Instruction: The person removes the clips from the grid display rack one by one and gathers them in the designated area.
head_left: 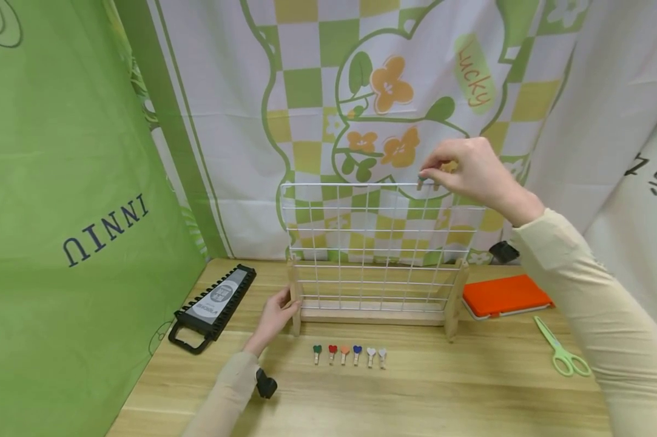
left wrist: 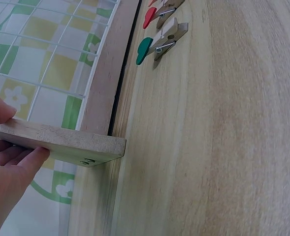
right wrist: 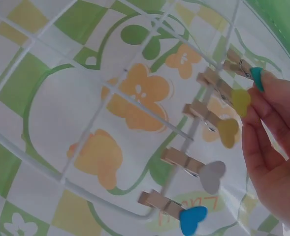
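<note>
A white wire grid (head_left: 383, 250) stands upright in a wooden stand (head_left: 372, 314). My left hand (head_left: 273, 317) grips the stand's left leg (left wrist: 56, 140), thumb on one side and fingers on the other. At the grid's top wire, toward the right, my right hand (head_left: 472, 170) pinches a mini clothespin with a teal heart (right wrist: 256, 78). In the right wrist view, its wooden end is at the wire. Beside it on that wire are clothespins with a yellow heart (right wrist: 241, 101), a mustard heart (right wrist: 228, 132), a grey-white heart (right wrist: 212, 177) and a blue heart (right wrist: 192, 220).
In front of the stand lies a row of several heart clothespins, from a green one (head_left: 317, 353) to a white one (head_left: 382, 357). A black toothed rack (head_left: 216, 306) lies at left. On the right are an orange case (head_left: 505, 295) and green scissors (head_left: 560, 352). Patterned curtain (head_left: 306, 54) hangs behind.
</note>
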Available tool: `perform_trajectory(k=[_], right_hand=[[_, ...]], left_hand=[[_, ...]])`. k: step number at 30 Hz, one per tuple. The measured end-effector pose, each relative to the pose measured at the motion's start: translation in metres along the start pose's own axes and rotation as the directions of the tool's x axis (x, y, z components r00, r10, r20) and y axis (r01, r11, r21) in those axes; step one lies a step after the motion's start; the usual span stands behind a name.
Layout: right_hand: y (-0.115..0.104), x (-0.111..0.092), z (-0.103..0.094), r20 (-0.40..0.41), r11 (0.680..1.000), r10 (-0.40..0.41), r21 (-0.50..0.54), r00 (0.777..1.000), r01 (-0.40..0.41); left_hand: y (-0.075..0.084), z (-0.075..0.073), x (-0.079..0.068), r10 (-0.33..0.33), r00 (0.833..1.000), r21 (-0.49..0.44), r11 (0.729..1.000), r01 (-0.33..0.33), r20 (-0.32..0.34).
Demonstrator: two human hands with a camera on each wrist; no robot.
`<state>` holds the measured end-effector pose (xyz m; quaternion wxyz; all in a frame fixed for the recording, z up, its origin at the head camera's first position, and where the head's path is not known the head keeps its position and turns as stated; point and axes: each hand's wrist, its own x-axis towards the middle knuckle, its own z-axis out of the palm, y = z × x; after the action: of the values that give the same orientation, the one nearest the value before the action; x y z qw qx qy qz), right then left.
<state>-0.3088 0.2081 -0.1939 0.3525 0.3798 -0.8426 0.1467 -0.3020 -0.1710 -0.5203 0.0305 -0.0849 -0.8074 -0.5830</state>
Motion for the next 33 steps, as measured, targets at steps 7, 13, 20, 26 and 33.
perform_trajectory(k=[7,13,20,26,33], right_hand=[[-0.006,-0.003,-0.009,-0.033,0.999,0.023,0.029,0.999,-0.022],[-0.016,-0.016,-0.009,-0.031,0.998,0.016,0.067,0.999,-0.014],[-0.023,-0.023,-0.011,-0.081,0.996,0.046,0.073,0.996,-0.041],[-0.027,-0.038,-0.003,-0.06,0.994,0.017,0.108,0.998,-0.01],[-0.033,-0.085,0.051,0.094,0.984,0.023,0.173,0.995,-0.039]], left_hand=[[-0.003,0.0,0.001,0.011,1.0,0.013,1.0,-0.011,-0.009],[0.0,0.0,0.001,0.002,1.0,-0.001,1.0,-0.002,-0.008],[0.008,0.002,-0.003,-0.006,1.0,0.011,1.0,0.007,-0.025],[0.021,0.002,-0.008,-0.009,1.0,0.018,1.0,0.009,-0.007],[0.006,0.002,-0.002,0.002,1.0,0.012,1.0,-0.002,-0.019]])
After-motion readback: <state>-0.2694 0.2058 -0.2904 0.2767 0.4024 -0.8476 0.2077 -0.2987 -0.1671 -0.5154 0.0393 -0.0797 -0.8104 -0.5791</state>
